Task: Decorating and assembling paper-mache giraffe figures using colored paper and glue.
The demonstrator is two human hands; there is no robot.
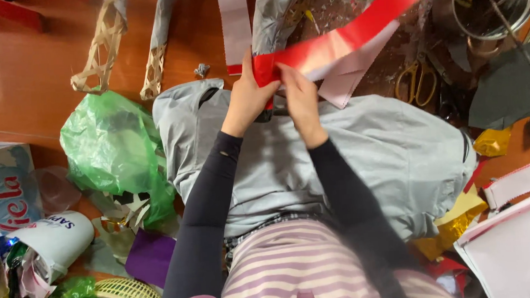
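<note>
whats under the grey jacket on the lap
The grey jacket lies over the person's lap; below its hem a bit of checked cloth and the striped top show. Gold foil pokes out at its right edge. The rest is covered.

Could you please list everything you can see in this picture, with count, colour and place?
red paper strip: one, red with pale back, top centre, held
grey jacket: one, light grey, centre, on the lap
green plastic bag: one, green, left
scissors: one, yellow handles, upper right
metal pot: one, silver, top right
woven strips: two, tan, top left
purple paper: one, purple, lower left
white cup: one, white, on its side, lower left
gold foil: several scraps, gold, right
left hand: pinching the strip's end
right hand: pinching the strip's end
</note>
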